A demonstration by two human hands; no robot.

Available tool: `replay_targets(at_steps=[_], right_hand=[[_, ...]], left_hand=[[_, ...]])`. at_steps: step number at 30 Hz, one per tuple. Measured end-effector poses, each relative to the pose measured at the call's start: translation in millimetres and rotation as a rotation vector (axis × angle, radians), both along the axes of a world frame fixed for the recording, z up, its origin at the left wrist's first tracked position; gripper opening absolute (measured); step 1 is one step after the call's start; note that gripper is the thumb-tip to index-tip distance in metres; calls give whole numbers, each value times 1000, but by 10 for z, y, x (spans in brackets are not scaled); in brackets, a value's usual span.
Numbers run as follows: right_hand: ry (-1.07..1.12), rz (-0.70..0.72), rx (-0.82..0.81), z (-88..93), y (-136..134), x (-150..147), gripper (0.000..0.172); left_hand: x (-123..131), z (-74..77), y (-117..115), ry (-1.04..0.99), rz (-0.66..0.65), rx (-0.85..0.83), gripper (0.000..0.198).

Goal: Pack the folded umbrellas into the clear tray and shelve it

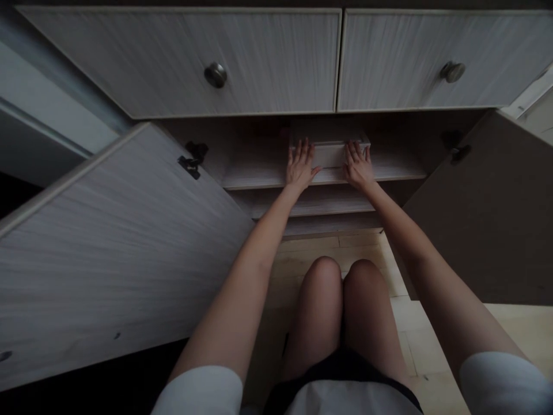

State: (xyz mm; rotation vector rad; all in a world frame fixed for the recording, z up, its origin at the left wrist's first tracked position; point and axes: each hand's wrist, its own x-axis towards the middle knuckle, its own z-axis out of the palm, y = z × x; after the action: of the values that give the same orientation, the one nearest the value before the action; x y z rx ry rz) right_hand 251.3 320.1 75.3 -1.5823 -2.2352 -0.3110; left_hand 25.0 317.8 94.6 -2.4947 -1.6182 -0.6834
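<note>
A pale box (329,155) sits on the top shelf (254,172) inside the open cabinet, partly in the shade of the drawers above. My left hand (301,165) lies flat against the left part of the box's front, its fingers stretched out over the upper edge. At the right end of the box, my right hand (358,163) rests the same way, with fingers extended. Neither hand is wrapped round the box. The back of the box is dim and partly hidden under the cabinet top.
Two cabinet doors, the left door (129,248) and the right door (484,213), stand swung open on either side of my arms. Above are two drawers with round knobs (215,75). Lower shelves (319,202) lie beneath the box. My knees (324,288) are just before the cabinet, over a tiled floor (425,346).
</note>
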Motion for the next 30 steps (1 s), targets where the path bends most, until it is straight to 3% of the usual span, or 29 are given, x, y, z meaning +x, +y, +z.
replay_targets(at_steps=[12,30], right_hand=[[-32,-28,-24,-6,379,-8,67],[21,-13,-28,-51,688,-3,66]], left_hand=[[-20,26,341,-42,21,-97,77],[1,71,559,-32,35,-126,79]])
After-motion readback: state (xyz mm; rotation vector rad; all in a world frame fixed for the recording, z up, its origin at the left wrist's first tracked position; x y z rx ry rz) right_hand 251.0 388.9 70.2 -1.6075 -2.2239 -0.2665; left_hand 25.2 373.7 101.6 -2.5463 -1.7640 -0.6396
